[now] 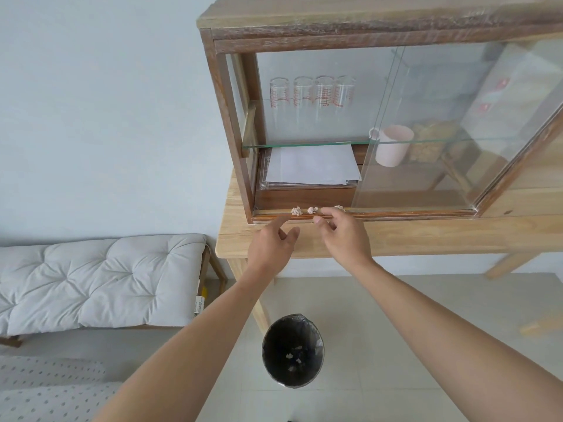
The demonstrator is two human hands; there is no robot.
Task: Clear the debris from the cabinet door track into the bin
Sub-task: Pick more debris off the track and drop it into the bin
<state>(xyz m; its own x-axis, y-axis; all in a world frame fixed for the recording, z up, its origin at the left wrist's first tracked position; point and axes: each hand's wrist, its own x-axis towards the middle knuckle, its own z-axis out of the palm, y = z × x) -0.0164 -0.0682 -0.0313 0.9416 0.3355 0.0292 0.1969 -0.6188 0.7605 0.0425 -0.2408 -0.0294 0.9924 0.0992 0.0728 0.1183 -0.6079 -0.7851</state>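
Observation:
Small pale crumpled scraps of debris (296,211) lie in the wooden door track (396,214) at the cabinet's bottom front, towards its left end. Three scraps show, one (339,207) partly behind my right fingers. My left hand (271,242) reaches up with its index finger stretched to just below the leftmost scrap, holding nothing. My right hand (342,231) hovers over the track with thumb and fingers apart, its index finger beside the middle scrap (311,210). A round bin (293,350) with a black liner stands on the floor below, with a few scraps inside.
The cabinet (231,123) sits on a light wooden table (426,239); its glass sliding door (432,132) is pushed right. Inside are glasses, papers and a pink cup. A white cushioned bench (100,278) stands to the left.

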